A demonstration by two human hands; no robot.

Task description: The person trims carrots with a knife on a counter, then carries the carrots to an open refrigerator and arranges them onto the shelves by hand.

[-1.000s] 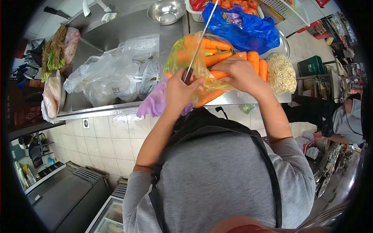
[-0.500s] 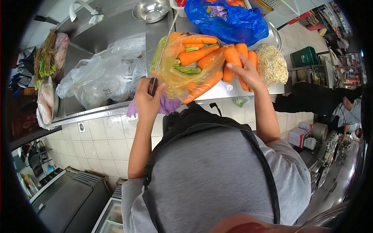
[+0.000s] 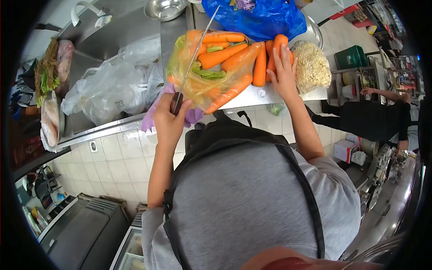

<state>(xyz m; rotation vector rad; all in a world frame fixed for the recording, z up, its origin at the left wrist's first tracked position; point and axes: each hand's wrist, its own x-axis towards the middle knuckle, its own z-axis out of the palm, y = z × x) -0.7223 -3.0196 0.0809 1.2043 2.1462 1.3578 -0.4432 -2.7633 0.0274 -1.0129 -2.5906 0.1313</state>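
My left hand (image 3: 167, 116) is wrapped round the dark brown handle of a knife (image 3: 176, 104). Its long thin blade points up and away, crossing over a yellowish clear plastic bag (image 3: 232, 91) full of carrots. My right hand (image 3: 285, 77) lies on loose carrots to the right of the bag, fingers stretched out over a carrot (image 3: 280, 41). Another loose carrot (image 3: 259, 68) is between that hand and the bag. Just right of my fingers stands a clear bag of pale sprouts (image 3: 311, 67). A purple cloth (image 3: 152, 110) is beneath my left hand at the counter edge.
A blue plastic bag (image 3: 256, 20) sits behind the carrots. To the left, a steel sink (image 3: 119, 28) holds clear plastic bags (image 3: 110, 90), with a metal bowl (image 3: 165, 9) at its back. A person in dark clothes (image 3: 360, 120) is at far right.
My right hand has gone from gripping a carrot with curled fingers to lying flat over the loose carrots, which have shifted. The knife stays in my left hand. The person at right has moved.
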